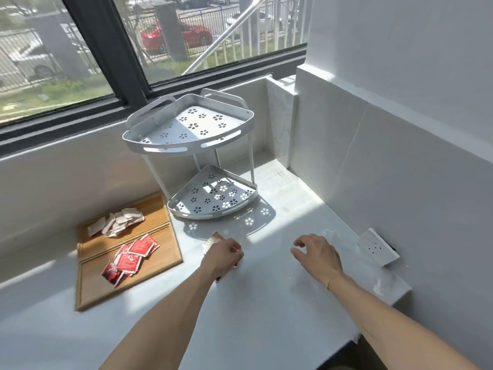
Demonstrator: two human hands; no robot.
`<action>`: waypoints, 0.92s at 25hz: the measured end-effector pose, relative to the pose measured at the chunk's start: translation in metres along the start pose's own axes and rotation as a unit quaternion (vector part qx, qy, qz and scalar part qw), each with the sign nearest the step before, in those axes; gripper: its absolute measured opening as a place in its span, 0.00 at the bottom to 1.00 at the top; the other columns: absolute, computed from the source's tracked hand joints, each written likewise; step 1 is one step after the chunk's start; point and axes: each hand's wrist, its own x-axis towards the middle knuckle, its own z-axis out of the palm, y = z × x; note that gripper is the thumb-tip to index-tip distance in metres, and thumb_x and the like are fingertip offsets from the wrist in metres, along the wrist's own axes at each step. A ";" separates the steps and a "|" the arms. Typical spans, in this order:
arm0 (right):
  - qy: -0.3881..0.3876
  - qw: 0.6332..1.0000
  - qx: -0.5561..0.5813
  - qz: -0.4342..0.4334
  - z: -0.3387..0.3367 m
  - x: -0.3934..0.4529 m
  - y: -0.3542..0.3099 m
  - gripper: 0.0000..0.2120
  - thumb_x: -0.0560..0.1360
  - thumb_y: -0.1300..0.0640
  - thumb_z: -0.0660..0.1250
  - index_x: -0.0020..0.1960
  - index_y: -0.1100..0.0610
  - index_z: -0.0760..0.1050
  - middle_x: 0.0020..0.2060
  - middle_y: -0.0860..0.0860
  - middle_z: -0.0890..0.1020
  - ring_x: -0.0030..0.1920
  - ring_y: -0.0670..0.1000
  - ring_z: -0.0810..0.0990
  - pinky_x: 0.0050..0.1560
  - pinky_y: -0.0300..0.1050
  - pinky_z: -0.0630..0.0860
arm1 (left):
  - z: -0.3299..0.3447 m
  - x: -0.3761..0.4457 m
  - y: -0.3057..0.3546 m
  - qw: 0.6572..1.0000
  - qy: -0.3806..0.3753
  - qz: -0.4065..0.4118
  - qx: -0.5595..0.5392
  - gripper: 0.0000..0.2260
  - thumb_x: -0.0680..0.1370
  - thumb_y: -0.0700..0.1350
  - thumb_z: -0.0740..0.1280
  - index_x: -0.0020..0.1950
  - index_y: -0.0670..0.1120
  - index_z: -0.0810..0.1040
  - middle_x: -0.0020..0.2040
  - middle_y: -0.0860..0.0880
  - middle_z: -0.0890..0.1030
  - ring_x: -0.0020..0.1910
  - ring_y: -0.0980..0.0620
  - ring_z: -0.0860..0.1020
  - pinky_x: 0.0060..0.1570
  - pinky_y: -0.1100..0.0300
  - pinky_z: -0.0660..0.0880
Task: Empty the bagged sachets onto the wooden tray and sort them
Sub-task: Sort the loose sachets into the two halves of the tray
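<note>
Already sorted: white sachets point(117, 221) & red sachets point(130, 259) on wooden tray point(170, 236); left hand point(222, 256) clamped on leftover packets point(212, 243) on worktop point(266, 303); right hand point(317, 253) apart, empty; loose grip could scatter them.

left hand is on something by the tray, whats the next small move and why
Probably carry what the left hand holds leftward over the wooden tray. The hand is closed on a small pale packet on the counter, right of the tray. White sachets already sit in the far compartment and red sachets nearer. The right hand hovers open and empty.
</note>
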 end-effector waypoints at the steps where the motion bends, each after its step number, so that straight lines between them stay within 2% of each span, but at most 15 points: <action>1: -0.007 1.000 -0.007 -0.022 0.004 0.006 -0.013 0.15 0.78 0.46 0.61 0.60 0.51 0.78 0.57 0.48 0.81 0.60 0.52 0.76 0.59 0.49 0.73 | -0.008 -0.005 -0.010 1.000 0.013 -0.009 0.005 0.13 0.75 0.51 0.67 0.58 0.49 0.80 0.55 0.50 0.82 0.47 0.51 0.79 0.46 0.60 0.73; 4: -0.038 0.996 -0.024 -0.070 0.018 0.021 -0.051 0.15 0.77 0.46 0.63 0.59 0.50 0.78 0.56 0.48 0.82 0.59 0.52 0.77 0.57 0.48 0.73 | -0.027 -0.018 -0.040 0.998 0.045 -0.046 0.000 0.15 0.74 0.52 0.69 0.58 0.48 0.80 0.55 0.50 0.82 0.52 0.49 0.79 0.48 0.59 0.74; 8: -0.097 0.990 -0.037 -0.098 0.039 0.036 -0.091 0.17 0.75 0.44 0.65 0.61 0.50 0.78 0.56 0.48 0.83 0.58 0.51 0.79 0.55 0.47 0.75 | -0.046 -0.023 -0.072 0.994 0.061 -0.090 -0.001 0.15 0.74 0.49 0.69 0.59 0.48 0.80 0.56 0.49 0.82 0.51 0.50 0.79 0.50 0.57 0.75; 11: -0.131 0.983 -0.054 -0.113 0.052 0.047 -0.112 0.20 0.75 0.43 0.65 0.63 0.50 0.76 0.57 0.48 0.82 0.58 0.51 0.79 0.55 0.47 0.76 | -0.053 -0.014 -0.083 0.991 0.072 -0.110 -0.001 0.14 0.74 0.49 0.69 0.59 0.48 0.80 0.54 0.49 0.82 0.48 0.50 0.78 0.50 0.57 0.76; 15: -0.168 0.976 -0.083 -0.115 0.066 0.061 -0.130 0.21 0.75 0.44 0.64 0.65 0.52 0.75 0.59 0.50 0.80 0.59 0.53 0.79 0.56 0.49 0.77 | -0.053 0.006 -0.079 0.990 0.076 -0.117 0.001 0.17 0.74 0.53 0.70 0.61 0.49 0.78 0.55 0.48 0.81 0.53 0.49 0.78 0.52 0.56 0.76; 19: -0.171 0.974 -0.104 -0.105 0.082 0.070 -0.144 0.18 0.72 0.45 0.65 0.57 0.54 0.79 0.53 0.52 0.82 0.55 0.55 0.80 0.53 0.50 0.77 | -0.044 0.026 -0.068 0.989 0.061 -0.129 0.037 0.22 0.73 0.55 0.70 0.65 0.50 0.74 0.59 0.48 0.80 0.57 0.48 0.77 0.53 0.55 0.75; 23: -0.171 0.972 -0.126 -0.097 0.097 0.075 -0.157 0.14 0.68 0.47 0.64 0.49 0.53 0.80 0.46 0.52 0.83 0.51 0.57 0.80 0.47 0.48 0.74 | -0.036 0.039 -0.067 0.986 0.050 -0.156 0.038 0.22 0.71 0.57 0.70 0.62 0.51 0.74 0.54 0.49 0.81 0.53 0.49 0.79 0.52 0.54 0.76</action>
